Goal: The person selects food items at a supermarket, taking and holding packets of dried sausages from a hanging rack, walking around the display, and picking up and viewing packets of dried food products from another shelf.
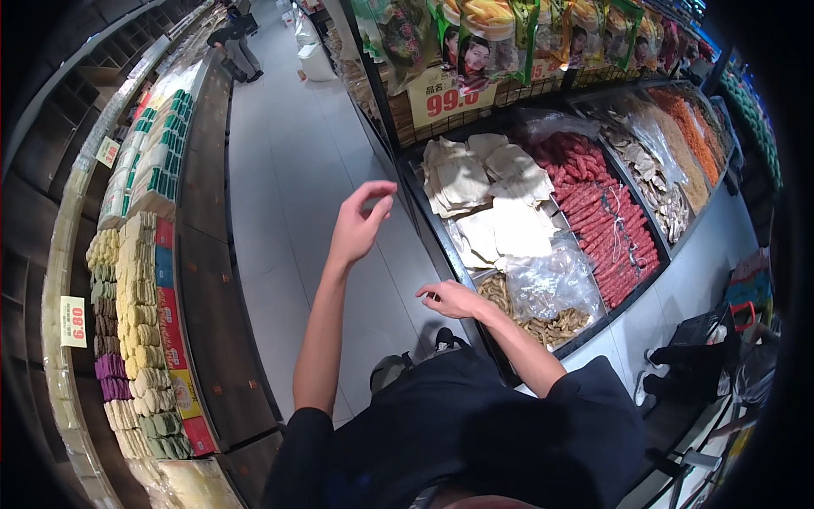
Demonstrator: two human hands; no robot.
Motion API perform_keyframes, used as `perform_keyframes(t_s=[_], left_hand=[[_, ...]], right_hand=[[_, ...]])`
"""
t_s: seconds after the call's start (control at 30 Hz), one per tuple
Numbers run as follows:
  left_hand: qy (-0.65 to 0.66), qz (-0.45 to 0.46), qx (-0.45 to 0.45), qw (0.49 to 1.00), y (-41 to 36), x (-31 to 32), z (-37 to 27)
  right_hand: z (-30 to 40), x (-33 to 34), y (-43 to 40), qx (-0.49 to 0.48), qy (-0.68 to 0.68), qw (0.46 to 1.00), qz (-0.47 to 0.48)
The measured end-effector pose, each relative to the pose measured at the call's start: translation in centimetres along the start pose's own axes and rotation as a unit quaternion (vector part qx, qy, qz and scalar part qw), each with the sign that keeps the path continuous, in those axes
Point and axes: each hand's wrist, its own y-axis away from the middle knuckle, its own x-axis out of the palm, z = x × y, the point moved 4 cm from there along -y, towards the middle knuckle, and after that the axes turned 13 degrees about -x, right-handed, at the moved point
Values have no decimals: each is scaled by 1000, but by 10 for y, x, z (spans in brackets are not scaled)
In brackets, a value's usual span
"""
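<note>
My left hand point(364, 223) is raised over the aisle floor, thumb and fingers curved apart, with nothing in it. Lower and to the right, my right hand point(450, 299) hovers by the near edge of the display bin, fingers loosely bent and empty. Beside it, the bin holds brown dried goods point(553, 326) partly under a clear plastic bag point(550, 280). Farther back lie flat, pale dried sheets point(455, 175). Red sausages point(604, 229), some tied with string, fill the compartment to the right.
Shelves on the left carry bundled noodles point(137, 305) and white-green packages point(159, 153). Snack bags point(489, 38) hang above a price sign point(451, 95). A person point(238, 51) bends far down the aisle; another person point(693, 369) is at the lower right near a black basket point(699, 327).
</note>
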Motion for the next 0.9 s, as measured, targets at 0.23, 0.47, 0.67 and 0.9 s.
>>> perform_keyframes(t_s=[0.23,0.47,0.67,0.9], left_hand=[[79,-106,116,984,-141,-7,-57],[-11,-58,178,982,-200,8,-73],[-85,-10,165,983,-210,2,-79],[-41,113,106,987,-175,-52,-108]], right_hand=[[14,-46,-11,13,-216,957,-194],[11,-59,-41,66,-239,914,-322],[34,-83,-78,87,-206,895,-385],[83,-116,-101,2,-233,824,-516]])
